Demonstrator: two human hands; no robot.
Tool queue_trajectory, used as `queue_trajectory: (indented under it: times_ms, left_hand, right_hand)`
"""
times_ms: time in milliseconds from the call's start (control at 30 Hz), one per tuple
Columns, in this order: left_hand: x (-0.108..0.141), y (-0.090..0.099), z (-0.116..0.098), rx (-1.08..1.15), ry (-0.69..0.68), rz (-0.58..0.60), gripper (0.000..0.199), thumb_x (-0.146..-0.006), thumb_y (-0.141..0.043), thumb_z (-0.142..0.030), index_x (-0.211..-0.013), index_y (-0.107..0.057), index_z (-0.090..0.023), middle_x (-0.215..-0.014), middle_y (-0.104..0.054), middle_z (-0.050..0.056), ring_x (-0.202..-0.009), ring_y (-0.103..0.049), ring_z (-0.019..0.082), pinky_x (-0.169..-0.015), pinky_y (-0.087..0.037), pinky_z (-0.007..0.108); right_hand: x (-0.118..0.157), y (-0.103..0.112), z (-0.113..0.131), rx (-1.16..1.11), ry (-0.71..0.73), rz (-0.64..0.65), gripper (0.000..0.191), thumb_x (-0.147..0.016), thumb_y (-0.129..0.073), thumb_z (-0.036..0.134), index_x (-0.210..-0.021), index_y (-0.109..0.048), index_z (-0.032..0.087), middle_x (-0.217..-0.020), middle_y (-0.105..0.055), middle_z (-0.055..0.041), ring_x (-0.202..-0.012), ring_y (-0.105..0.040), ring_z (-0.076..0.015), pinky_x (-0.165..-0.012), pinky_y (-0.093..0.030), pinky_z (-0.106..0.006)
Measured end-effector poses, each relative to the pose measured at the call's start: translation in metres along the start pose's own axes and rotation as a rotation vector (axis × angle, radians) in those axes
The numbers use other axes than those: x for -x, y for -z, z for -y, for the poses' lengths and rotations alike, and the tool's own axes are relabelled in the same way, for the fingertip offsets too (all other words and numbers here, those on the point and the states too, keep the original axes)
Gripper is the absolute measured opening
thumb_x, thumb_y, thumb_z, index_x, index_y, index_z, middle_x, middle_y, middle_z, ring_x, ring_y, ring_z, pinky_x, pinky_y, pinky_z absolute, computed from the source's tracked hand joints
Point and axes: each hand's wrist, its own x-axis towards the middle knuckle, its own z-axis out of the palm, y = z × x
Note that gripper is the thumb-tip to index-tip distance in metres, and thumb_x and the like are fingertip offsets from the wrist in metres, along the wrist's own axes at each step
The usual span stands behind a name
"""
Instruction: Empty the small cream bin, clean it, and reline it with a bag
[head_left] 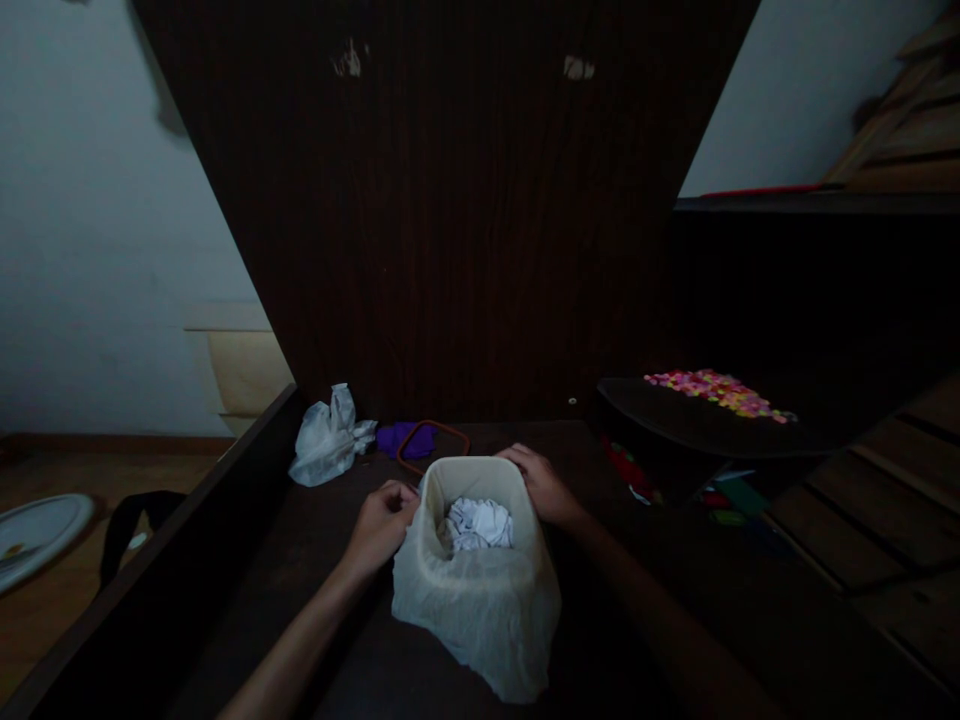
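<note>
A pale bin [480,470] stands on the dark wooden surface, with a thin whitish bag [495,610] folded over its rim and hanging down the near side. Crumpled white paper [480,525] lies inside it. At the bin's left side my left hand [386,515] has its fingers closed in a pinch on the bag's edge. My right hand [541,483] is at the far right corner of the rim, its fingers bent over the edge and pressed against the bag; the fingertips are partly hidden.
A white plastic bag [330,440], a purple cloth [409,440] and an orange-brown loop [450,428] lie behind the bin to the left. A dark item with colourful petals [720,392] is at right. A raised dark board [450,220] stands behind; a side wall [187,520] runs along the left.
</note>
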Motion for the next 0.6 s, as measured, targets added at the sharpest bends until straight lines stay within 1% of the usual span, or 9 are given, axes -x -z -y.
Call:
queue_trajectory:
  times_ms: [133, 233, 300, 333, 367, 400, 467, 533, 600]
  left_hand:
    - [0.002, -0.001, 0.005, 0.066, 0.053, -0.013, 0.029, -0.063, -0.076, -0.04, -0.057, -0.057, -0.018, -0.06, -0.059, -0.002, -0.056, -0.055, 0.014, -0.054, -0.044, 0.024]
    - [0.006, 0.001, 0.006, 0.114, 0.077, -0.034, 0.032, -0.063, -0.079, -0.042, -0.075, -0.063, -0.017, -0.075, -0.068, 0.0, -0.06, -0.06, 0.015, -0.055, -0.047, 0.024]
    - [0.009, 0.004, 0.007, 0.193, 0.109, -0.014, 0.043, -0.072, -0.076, -0.05, -0.098, -0.066, -0.018, -0.094, -0.073, 0.005, -0.072, -0.068, 0.019, -0.06, -0.052, 0.026]
    - [0.012, 0.007, 0.008, 0.255, 0.116, 0.018, 0.051, -0.078, -0.071, -0.057, -0.111, -0.065, -0.019, -0.107, -0.073, 0.008, -0.083, -0.071, 0.023, -0.066, -0.055, 0.03]
    - [0.015, 0.009, 0.009, 0.322, 0.107, 0.064, 0.058, -0.085, -0.064, -0.062, -0.124, -0.061, -0.019, -0.122, -0.071, 0.011, -0.098, -0.072, 0.027, -0.075, -0.058, 0.034]
    - [0.019, 0.012, 0.008, 0.377, 0.075, 0.121, 0.065, -0.089, -0.058, -0.067, -0.134, -0.057, -0.02, -0.137, -0.064, 0.014, -0.115, -0.067, 0.031, -0.087, -0.058, 0.039]
    - [0.028, 0.016, 0.006, 0.401, -0.041, 0.248, 0.079, -0.088, -0.054, -0.073, -0.149, -0.045, -0.023, -0.159, -0.043, 0.014, -0.142, -0.046, 0.037, -0.109, -0.047, 0.046]
    - [0.038, 0.017, 0.001, 0.333, -0.141, 0.37, 0.099, -0.079, -0.064, -0.077, -0.158, -0.033, -0.024, -0.167, -0.029, 0.012, -0.153, -0.026, 0.04, -0.121, -0.032, 0.05]
    - [0.045, 0.013, -0.007, 0.287, -0.175, 0.454, 0.119, -0.069, -0.075, -0.077, -0.161, -0.023, -0.024, -0.168, -0.026, 0.014, -0.153, -0.023, 0.043, -0.124, -0.026, 0.054]
  right_hand:
    - [0.02, 0.011, -0.002, 0.013, -0.083, -0.161, 0.029, -0.093, -0.051, 0.036, -0.099, -0.074, 0.02, -0.102, -0.067, -0.01, -0.096, -0.064, -0.025, -0.083, -0.052, -0.038]
    - [0.052, 0.016, 0.003, -0.078, -0.146, -0.23, 0.042, -0.096, -0.05, 0.053, -0.119, -0.07, 0.023, -0.125, -0.062, -0.0125, -0.11, -0.062, -0.029, -0.087, -0.054, -0.041]
    - [0.077, 0.015, 0.011, -0.163, -0.138, -0.154, 0.057, -0.095, -0.051, 0.062, -0.14, -0.056, 0.028, -0.15, -0.048, -0.0134, -0.13, -0.054, -0.0331, -0.095, -0.053, -0.045]
    - [0.088, 0.013, 0.017, -0.183, -0.118, -0.109, 0.066, -0.093, -0.053, 0.066, -0.148, -0.048, 0.03, -0.159, -0.038, -0.0129, -0.139, -0.047, -0.0347, -0.103, -0.049, -0.049]
    - [0.097, 0.011, 0.022, -0.187, -0.105, -0.04, 0.077, -0.089, -0.057, 0.068, -0.154, -0.039, 0.03, -0.165, -0.029, -0.0123, -0.147, -0.036, -0.0356, -0.115, -0.038, -0.053]
    - [0.105, 0.008, 0.028, -0.188, -0.109, 0.035, 0.093, -0.083, -0.064, 0.072, -0.159, -0.03, 0.029, -0.168, -0.021, -0.0127, -0.152, -0.026, -0.0368, -0.121, -0.027, -0.056]
    - [0.112, 0.001, 0.037, -0.207, -0.146, 0.142, 0.126, -0.066, -0.076, 0.076, -0.163, -0.014, 0.026, -0.171, -0.01, -0.0149, -0.156, -0.012, -0.0387, -0.125, -0.012, -0.058]
    - [0.111, -0.007, 0.042, -0.278, -0.175, 0.167, 0.145, -0.055, -0.084, 0.076, -0.164, -0.005, 0.023, -0.171, -0.007, -0.0178, -0.156, -0.011, -0.0401, -0.125, -0.012, -0.059]
    - [0.104, -0.014, 0.043, -0.361, -0.16, 0.151, 0.146, -0.055, -0.088, 0.07, -0.163, -0.002, 0.023, -0.169, -0.014, -0.0195, -0.154, -0.02, -0.0395, -0.124, -0.019, -0.058]
